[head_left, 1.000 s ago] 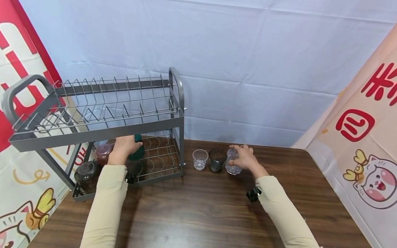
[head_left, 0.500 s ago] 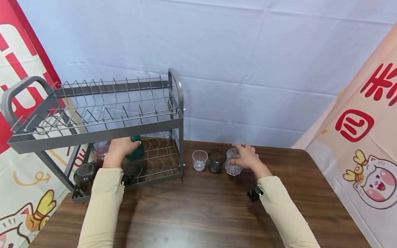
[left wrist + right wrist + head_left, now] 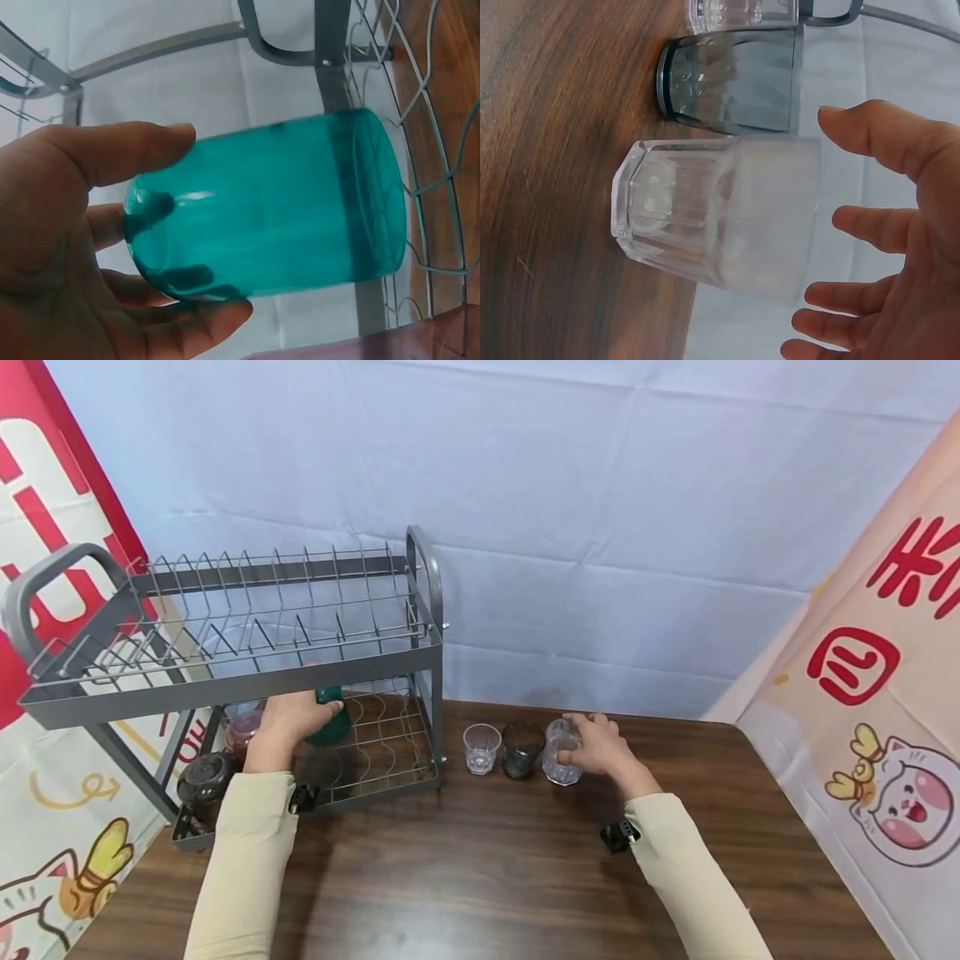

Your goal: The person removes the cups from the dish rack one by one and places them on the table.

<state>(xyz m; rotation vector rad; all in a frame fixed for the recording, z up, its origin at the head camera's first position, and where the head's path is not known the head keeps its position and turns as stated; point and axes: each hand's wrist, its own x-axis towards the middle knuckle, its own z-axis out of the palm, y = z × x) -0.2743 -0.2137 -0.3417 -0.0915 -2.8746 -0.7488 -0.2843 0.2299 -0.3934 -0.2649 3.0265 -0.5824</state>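
My left hand [image 3: 294,722] grips a translucent teal cup [image 3: 262,210] by its base end, thumb on one side and fingers on the other. The cup is upside down, its mouth at the wires of the rack's lower shelf [image 3: 378,735]. On the table to the right, my right hand [image 3: 602,745] is spread around the top of a clear faceted glass [image 3: 712,214]. In the right wrist view a gap shows between its fingertips and the rim. Left of that glass stand a smoky grey glass [image 3: 521,752] and a smaller clear one [image 3: 481,748], all upright.
The two-tier grey dish rack [image 3: 247,681] stands at the left, its upper tier fitted with wire plate slots. On its lower shelf, left of my hand, are a dark grey cup [image 3: 205,779] and a pinkish-red cup [image 3: 242,732]. A pale cloth [image 3: 570,568] hangs behind the table.
My left hand has shifted slightly left with the teal cup still in its grip. My right hand stays around the top of the clear glass, nearly unmoved.
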